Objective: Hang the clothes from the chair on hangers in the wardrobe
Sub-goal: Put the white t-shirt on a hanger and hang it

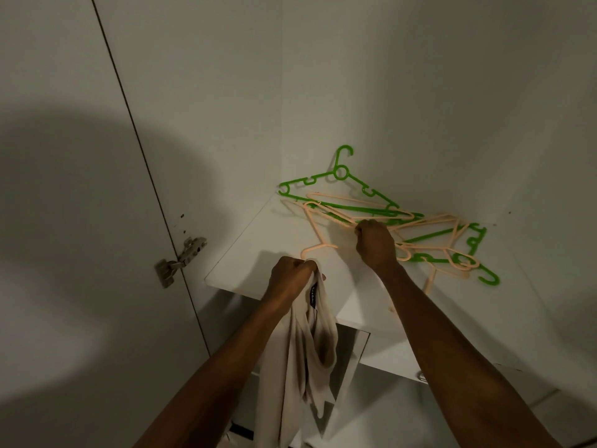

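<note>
My left hand (290, 274) grips the neck of a cream top (307, 354), which hangs down in front of the white wardrobe shelf (245, 257). A dark label shows inside its collar. My right hand (374, 244) reaches onto the shelf, its fingers curled round a peach hanger (326, 218) in a tangled pile. Green hangers (339, 176) lie mixed in with the peach ones against the back wall; one green hanger leans upright in the corner.
The open wardrobe door (80, 189) stands at the left, with a metal hinge (181, 260) near the shelf's left edge. Below the shelf the wardrobe's lower part (387, 367) is dim. White back and side walls enclose the shelf.
</note>
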`<action>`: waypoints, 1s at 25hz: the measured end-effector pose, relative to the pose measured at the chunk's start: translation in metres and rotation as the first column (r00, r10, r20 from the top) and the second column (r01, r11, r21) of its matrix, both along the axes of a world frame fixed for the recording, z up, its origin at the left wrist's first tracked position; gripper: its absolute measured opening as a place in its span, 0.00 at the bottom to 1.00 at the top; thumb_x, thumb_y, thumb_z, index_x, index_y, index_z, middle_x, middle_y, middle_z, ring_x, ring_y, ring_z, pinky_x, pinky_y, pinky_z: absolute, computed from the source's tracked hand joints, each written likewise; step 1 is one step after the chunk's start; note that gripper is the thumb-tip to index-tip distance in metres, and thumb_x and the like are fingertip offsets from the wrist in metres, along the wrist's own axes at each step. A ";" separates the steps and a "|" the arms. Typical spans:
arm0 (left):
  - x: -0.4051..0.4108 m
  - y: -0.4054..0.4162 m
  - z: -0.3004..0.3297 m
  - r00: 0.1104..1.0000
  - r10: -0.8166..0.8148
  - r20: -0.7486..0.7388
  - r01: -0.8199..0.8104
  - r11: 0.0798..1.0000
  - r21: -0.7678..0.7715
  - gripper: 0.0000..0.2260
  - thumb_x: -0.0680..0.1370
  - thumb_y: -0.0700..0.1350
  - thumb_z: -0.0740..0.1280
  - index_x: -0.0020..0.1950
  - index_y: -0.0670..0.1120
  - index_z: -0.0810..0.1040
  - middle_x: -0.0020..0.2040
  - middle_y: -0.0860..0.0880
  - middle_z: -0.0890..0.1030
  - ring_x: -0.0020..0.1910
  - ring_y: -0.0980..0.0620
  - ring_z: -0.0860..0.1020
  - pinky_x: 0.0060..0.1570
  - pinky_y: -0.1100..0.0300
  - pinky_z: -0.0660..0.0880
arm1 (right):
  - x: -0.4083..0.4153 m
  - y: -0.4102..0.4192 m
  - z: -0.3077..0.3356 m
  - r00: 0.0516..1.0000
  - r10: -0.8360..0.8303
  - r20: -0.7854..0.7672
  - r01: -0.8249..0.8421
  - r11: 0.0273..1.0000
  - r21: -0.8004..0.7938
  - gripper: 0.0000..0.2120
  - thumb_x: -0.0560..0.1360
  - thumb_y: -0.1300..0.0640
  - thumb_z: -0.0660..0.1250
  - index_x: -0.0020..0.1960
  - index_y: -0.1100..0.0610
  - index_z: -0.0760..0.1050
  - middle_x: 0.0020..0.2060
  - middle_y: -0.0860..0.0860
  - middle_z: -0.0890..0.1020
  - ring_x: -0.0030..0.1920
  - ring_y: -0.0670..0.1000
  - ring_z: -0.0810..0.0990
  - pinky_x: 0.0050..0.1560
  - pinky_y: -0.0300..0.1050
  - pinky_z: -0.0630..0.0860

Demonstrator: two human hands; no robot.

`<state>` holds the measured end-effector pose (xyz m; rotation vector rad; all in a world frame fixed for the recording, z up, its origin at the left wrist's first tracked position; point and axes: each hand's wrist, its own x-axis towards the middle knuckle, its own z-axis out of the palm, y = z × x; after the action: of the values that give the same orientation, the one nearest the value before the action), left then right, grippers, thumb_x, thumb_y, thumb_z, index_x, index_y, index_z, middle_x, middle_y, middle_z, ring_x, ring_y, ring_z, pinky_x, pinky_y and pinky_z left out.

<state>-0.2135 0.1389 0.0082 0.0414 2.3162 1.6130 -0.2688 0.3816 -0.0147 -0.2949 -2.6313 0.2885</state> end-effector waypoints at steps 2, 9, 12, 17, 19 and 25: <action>0.000 0.000 -0.001 1.000 0.020 0.015 -0.020 1.000 -0.011 0.14 0.68 0.53 0.70 0.42 0.44 0.87 0.40 0.45 0.86 0.46 0.42 0.84 0.51 0.47 0.80 | 0.004 -0.001 0.015 0.993 -0.011 -0.116 0.006 0.999 -0.038 0.04 0.76 0.64 0.65 0.47 0.64 0.77 0.43 0.62 0.80 0.47 0.64 0.79 0.42 0.52 0.73; 0.010 -0.008 0.004 0.996 0.065 0.055 -0.070 0.992 0.100 0.21 0.65 0.60 0.67 0.42 0.42 0.82 0.40 0.45 0.83 0.41 0.44 0.82 0.46 0.51 0.77 | 0.068 -0.024 0.079 0.982 -0.066 -0.176 -0.008 0.920 -0.392 0.24 0.81 0.44 0.62 0.35 0.61 0.76 0.29 0.53 0.81 0.32 0.57 0.79 0.37 0.48 0.72; 0.014 -0.016 0.010 0.991 0.055 0.123 -0.072 0.988 0.135 0.20 0.66 0.58 0.66 0.45 0.43 0.86 0.41 0.45 0.85 0.43 0.42 0.83 0.50 0.50 0.81 | 0.110 -0.047 0.085 0.970 0.038 -0.240 -0.214 0.600 -0.771 0.23 0.84 0.52 0.61 0.39 0.67 0.79 0.29 0.59 0.83 0.28 0.59 0.80 0.32 0.53 0.80; 0.037 -0.036 0.024 0.990 0.038 0.135 -0.063 0.981 0.182 0.13 0.81 0.47 0.61 0.48 0.40 0.81 0.42 0.45 0.82 0.38 0.48 0.78 0.40 0.56 0.75 | 0.182 -0.093 0.045 0.926 0.140 -0.351 -0.378 0.294 -0.878 0.18 0.85 0.58 0.60 0.44 0.72 0.77 0.35 0.68 0.82 0.31 0.62 0.82 0.35 0.54 0.84; 0.043 -0.044 0.022 0.991 0.026 0.131 -0.053 0.977 0.205 0.12 0.82 0.50 0.60 0.53 0.43 0.76 0.49 0.45 0.79 0.40 0.50 0.77 0.45 0.54 0.75 | 0.201 -0.107 0.018 0.912 0.151 -0.382 -0.409 0.233 -0.883 0.18 0.84 0.60 0.59 0.46 0.73 0.76 0.35 0.69 0.81 0.34 0.65 0.83 0.39 0.55 0.84; 0.061 -0.073 0.012 0.979 0.094 0.181 -0.122 0.981 0.150 0.22 0.80 0.58 0.61 0.55 0.40 0.78 0.46 0.43 0.80 0.42 0.46 0.78 0.42 0.55 0.71 | 0.246 -0.139 -0.014 0.876 0.154 -0.457 -0.481 0.211 -0.851 0.14 0.84 0.62 0.59 0.52 0.72 0.78 0.42 0.69 0.82 0.43 0.70 0.84 0.46 0.56 0.84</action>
<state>-0.1528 0.0658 0.0204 -0.1852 2.0866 1.7769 -0.0225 0.2421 -0.0288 -0.0259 -1.8240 1.9659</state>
